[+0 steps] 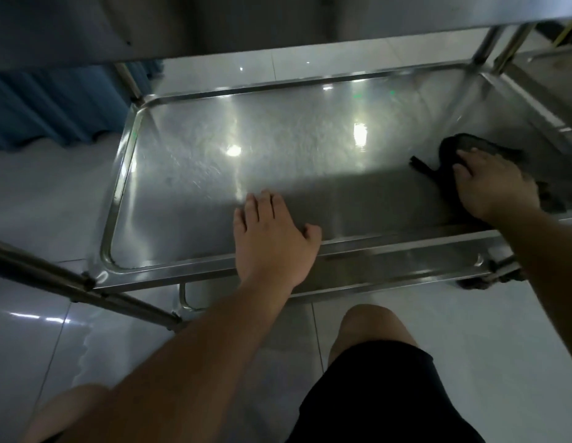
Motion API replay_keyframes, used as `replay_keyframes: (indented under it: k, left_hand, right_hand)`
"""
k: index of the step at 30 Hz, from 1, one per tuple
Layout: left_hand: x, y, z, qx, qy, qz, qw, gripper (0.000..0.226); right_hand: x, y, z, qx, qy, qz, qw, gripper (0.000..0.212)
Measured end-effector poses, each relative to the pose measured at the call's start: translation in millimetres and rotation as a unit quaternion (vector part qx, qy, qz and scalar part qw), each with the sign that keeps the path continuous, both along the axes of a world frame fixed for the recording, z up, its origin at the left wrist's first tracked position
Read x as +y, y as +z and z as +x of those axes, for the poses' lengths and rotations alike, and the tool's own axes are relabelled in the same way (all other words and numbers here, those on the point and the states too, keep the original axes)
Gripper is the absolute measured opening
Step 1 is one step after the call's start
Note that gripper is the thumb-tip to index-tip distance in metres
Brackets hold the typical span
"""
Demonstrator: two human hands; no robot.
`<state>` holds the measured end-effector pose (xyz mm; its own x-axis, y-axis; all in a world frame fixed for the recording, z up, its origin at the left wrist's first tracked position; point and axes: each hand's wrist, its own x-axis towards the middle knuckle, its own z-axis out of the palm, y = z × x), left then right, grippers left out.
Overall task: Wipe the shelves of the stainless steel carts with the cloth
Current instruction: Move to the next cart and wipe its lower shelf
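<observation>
Black shorts (371,394) and a bare knee (367,327) sit closest to my view at six o'clock, the person crouched before the low stainless steel cart shelf with its raised rim (124,161).

My left hand (271,238) lies flat with fingers straight on the near edge of the shelf, just left of centre, holding nothing; I read it as a brace. My right hand (492,187), at three o'clock, presses down on the dark grey crumpled cloth (450,151), fingers spread over it rather than curled round. The cloth lies on the shelf floor near the right end, a corner of it trailing toward nine o'clock.

I judge the step in hand to be wiping this lower shelf, with the cloth at the right end. Streaks show across the middle and left of the steel, though whether they are wet marks or glare I cannot tell. The next move calls for sweeping the cloth toward nine o'clock with even downward pressure, and the left hand may need to lift clear of its path.
</observation>
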<state>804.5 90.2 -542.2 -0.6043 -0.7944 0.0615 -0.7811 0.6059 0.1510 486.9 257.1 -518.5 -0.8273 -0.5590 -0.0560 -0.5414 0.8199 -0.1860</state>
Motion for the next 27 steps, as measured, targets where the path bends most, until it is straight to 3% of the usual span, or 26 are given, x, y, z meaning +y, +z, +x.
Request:
replay_keyframes:
  k: [3,10,16,22,27]
  left_hand:
    - [-0.3,0.3,-0.8,-0.004,0.003,0.000,1.000,0.084]
    - [-1.9,2.4,1.3,0.001,-0.012,0.025,1.000,0.089]
    - [-1.1,4.8,1.6,0.008,-0.025,0.037,0.999,0.089]
    - [-1.7,10.7,5.2,-0.006,-0.043,0.068,0.997,0.087]
    - [-5.7,10.1,5.5,0.002,-0.048,0.084,0.995,0.087]
  right_hand:
    - [-11.8,4.0,38.7,-0.012,0.001,0.017,1.000,0.057]
    - [-26.2,-18.9,166.3,0.072,0.224,-0.053,0.971,0.050]
    - [-16.3,-14.6,143.4,0.081,0.100,-0.069,0.989,0.051]
    - [-18.8,-1.4,149.3,0.036,0.101,0.004,0.994,0.060]
    - [-24.6,7.8,154.9,0.019,0.095,0.009,0.995,0.061]
